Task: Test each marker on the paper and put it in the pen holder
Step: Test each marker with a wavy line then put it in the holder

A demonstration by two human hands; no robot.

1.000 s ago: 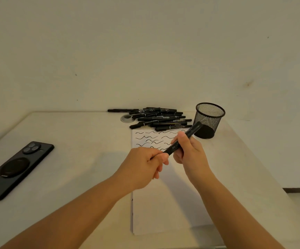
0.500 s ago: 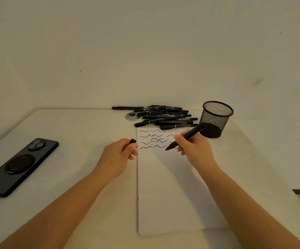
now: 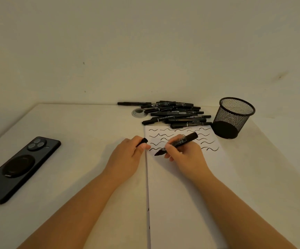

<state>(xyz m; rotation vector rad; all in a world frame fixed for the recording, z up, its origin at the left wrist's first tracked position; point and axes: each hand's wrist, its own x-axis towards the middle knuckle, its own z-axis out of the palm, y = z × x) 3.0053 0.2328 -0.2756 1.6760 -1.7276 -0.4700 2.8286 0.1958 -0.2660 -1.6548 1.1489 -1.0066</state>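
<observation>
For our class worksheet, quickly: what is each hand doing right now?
Left hand: fingers curled around the marker cap.
Right hand: holding the uncapped marker, tip at the paper.

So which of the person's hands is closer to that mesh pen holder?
The right hand, writing with the marker on the paper, is nearer; the pen holder stands beyond it to the right. The left hand, holding the cap, lies off the paper's left edge.

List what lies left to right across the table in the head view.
phone → left hand holding the cap → right hand holding the marker on the paper → mesh pen holder
</observation>
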